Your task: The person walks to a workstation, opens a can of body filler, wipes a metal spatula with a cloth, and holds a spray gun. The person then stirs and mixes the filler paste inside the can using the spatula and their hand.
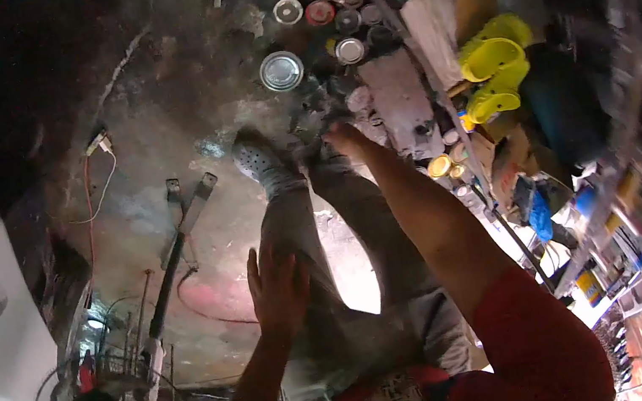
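My left hand rests on my left thigh, over the grey trousers, with its fingers apart and nothing in it. Stretched forward and down, my right hand is beside my right foot, among small dark items on the floor. Its fingers are small and dim, and what they hold, if anything, cannot be made out. A light grey clog is on my left foot. Beyond my feet a large round silver lid lies on the floor, with several cans behind it.
Yellow-green clogs sit on the cluttered rack at the right, near a blue bag. A grey board lies beside the cans. At the left are a metal bar, a power strip with cords and a white panel.
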`<state>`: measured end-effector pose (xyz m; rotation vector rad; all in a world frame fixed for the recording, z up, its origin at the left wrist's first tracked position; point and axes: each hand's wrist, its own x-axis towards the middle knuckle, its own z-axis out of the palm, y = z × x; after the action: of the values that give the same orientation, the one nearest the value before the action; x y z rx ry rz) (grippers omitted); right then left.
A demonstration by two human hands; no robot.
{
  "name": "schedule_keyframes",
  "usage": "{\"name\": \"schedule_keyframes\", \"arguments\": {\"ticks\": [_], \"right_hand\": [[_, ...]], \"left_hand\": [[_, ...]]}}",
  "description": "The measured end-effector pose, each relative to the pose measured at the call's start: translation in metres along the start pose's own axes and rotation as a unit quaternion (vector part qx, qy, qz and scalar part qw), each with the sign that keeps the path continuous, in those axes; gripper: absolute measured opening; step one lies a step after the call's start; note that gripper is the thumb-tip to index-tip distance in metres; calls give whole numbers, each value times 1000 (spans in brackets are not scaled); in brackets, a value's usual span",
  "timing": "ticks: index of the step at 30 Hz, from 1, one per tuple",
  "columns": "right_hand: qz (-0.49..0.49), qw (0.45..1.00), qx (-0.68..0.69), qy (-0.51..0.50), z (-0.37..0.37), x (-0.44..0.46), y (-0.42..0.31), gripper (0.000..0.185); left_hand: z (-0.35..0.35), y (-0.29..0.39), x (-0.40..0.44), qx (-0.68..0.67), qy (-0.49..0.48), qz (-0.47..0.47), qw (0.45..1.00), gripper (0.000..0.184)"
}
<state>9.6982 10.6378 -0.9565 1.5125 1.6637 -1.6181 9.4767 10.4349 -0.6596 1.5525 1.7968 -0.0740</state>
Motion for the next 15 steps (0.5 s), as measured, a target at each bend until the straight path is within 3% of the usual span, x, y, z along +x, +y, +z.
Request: {"name": "schedule_keyframes", "arguments": {"ticks": [4,6,10,11,13,14,15], "right_hand": [[67,989,110,74,23,83,30,41],[112,967,201,111,35,115,41,43],[212,864,446,101,30,112,28,47],[197,894,388,105,59,138,78,48],[49,903,402,144,61,80,57,43],[-12,907,386,171,66,45,52,42],[9,898,403,178,63,11,41,42]], "left_hand": [[8,-18,-10,26,-71,-58,995,42],[10,-24,-10,-11,-5,-82,997,41],[-2,-18,-6,-79,19,-105,991,45],[-6,-13,-2,-81,11,-104,991,46],[-6,-1,2,-83,-3,-93,992,49],[-4,6,-1,-7,-43,-42,998,53],[2,9,1,75,-79,15,994,56]]}}
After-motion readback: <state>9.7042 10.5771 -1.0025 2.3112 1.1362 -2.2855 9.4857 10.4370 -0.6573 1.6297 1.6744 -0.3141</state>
